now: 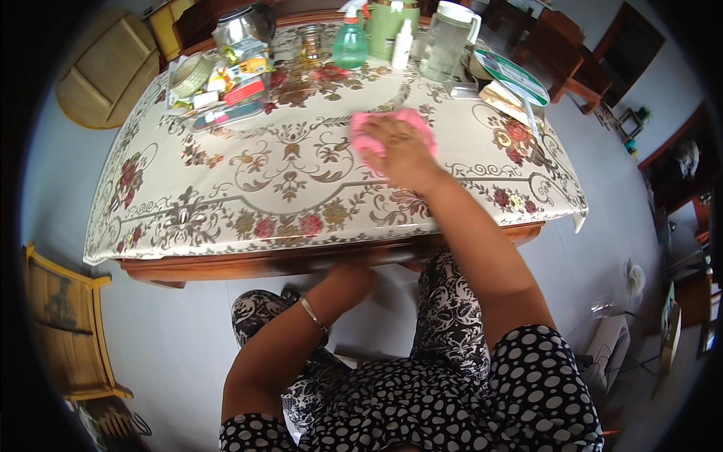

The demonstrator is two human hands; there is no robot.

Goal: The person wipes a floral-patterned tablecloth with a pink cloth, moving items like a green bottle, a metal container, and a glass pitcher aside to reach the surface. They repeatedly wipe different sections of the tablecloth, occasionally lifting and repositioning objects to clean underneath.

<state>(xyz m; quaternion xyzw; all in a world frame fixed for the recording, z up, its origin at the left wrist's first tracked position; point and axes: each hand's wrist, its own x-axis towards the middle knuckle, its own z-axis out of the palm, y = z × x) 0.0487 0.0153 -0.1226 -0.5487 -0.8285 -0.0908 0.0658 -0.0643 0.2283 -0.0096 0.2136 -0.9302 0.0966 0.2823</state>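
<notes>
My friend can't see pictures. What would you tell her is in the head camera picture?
A person's right hand presses a pink cloth flat on a table covered with a cream flowered tablecloth. Their left hand is at the table's wooden front edge, mostly hidden beneath it. Bottles, a clear pitcher and a tray of small items crowd the far side.

Your cloth point(392, 128) is pink; the tablecloth point(248, 181) is cream with red flowers and gold scrolls. The spray bottle point(350, 41) is teal, the table edge point(301, 260) reddish-brown wood.
</notes>
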